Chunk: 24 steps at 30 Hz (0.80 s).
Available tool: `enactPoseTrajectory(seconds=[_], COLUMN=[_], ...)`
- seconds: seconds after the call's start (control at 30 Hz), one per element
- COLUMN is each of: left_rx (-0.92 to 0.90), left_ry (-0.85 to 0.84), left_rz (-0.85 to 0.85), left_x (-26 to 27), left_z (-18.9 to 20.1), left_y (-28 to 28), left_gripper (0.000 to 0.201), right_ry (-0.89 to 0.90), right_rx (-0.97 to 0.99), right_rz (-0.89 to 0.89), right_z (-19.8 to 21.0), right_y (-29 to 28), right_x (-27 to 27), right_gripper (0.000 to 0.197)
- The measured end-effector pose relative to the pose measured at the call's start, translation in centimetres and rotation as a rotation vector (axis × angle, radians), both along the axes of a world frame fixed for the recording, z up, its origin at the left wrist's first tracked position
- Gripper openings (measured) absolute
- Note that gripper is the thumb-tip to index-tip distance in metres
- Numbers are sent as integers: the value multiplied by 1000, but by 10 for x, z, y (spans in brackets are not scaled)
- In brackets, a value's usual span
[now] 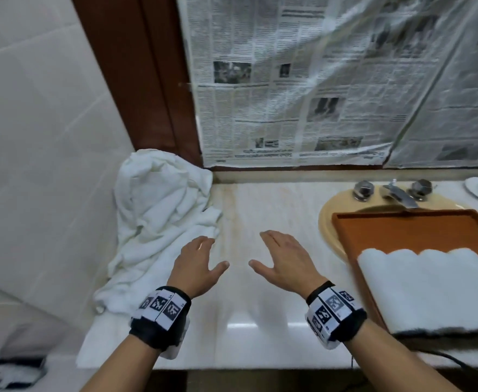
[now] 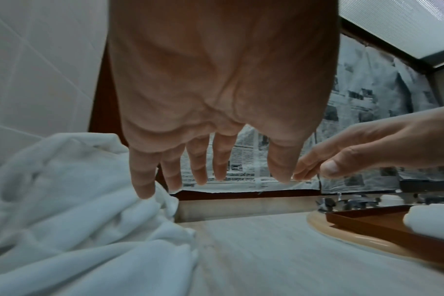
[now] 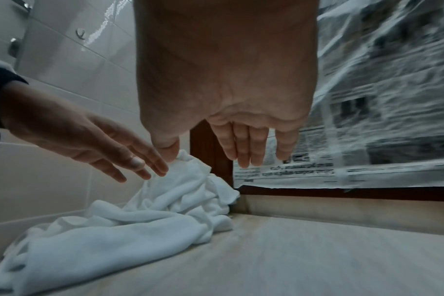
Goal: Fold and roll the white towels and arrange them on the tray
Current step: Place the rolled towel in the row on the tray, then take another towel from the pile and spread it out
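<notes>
From the head view, the left hand (image 1: 197, 264) and the right hand (image 1: 284, 261) are seen held palm down above the pale counter (image 1: 260, 306), fingers straight and slightly spread, with nothing grasped by either. A heap of crumpled white towels (image 1: 158, 213) is piled at the counter's left end against the tiled wall (image 1: 34, 137), and the left hand's fingertips are seen near its edge. On the right, an orange-brown tray (image 1: 402, 224) is set over the sink (image 1: 327, 222), and rolled white towels (image 1: 435, 287) are laid in a row on its near part. In the left wrist view, the left hand's fingers (image 2: 142, 176) are shown extended just above the crumpled towels; contact cannot be told. The right hand (image 2: 368, 152) is seen beside it, flat and empty. In the right wrist view, the right hand's fingers (image 3: 243, 148) are shown straight, above bare counter, in front of newspaper sheets (image 3: 380, 100) covering the back wall.
</notes>
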<state>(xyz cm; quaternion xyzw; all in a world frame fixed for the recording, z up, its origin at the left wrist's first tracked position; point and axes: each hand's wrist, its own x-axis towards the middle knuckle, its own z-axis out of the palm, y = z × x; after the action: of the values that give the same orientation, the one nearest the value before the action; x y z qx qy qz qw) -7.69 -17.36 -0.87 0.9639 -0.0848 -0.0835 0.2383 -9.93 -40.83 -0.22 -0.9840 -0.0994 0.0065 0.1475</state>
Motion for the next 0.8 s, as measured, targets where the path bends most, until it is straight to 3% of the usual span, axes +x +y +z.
enactPoseTrajectory(seconds=[0.27, 0.5, 0.7, 0.8], left_rx=[86, 214, 305, 260], left_ry=[-2, -83, -92, -128], left_rz=[157, 246, 327, 351], left_x=[43, 114, 160, 171], left_z=[-3, 5, 4, 1], left_y=[68, 106, 131, 137], left_gripper=[70, 71, 73, 75], right_ry=[-31, -102, -185, -197], right_rx=[54, 81, -7, -53], right_rz=[181, 315, 431, 472], right_z=[-10, -4, 3, 3], right_y=[86, 132, 160, 176], right_x=[79, 172, 250, 269], right_gripper=[74, 68, 72, 70])
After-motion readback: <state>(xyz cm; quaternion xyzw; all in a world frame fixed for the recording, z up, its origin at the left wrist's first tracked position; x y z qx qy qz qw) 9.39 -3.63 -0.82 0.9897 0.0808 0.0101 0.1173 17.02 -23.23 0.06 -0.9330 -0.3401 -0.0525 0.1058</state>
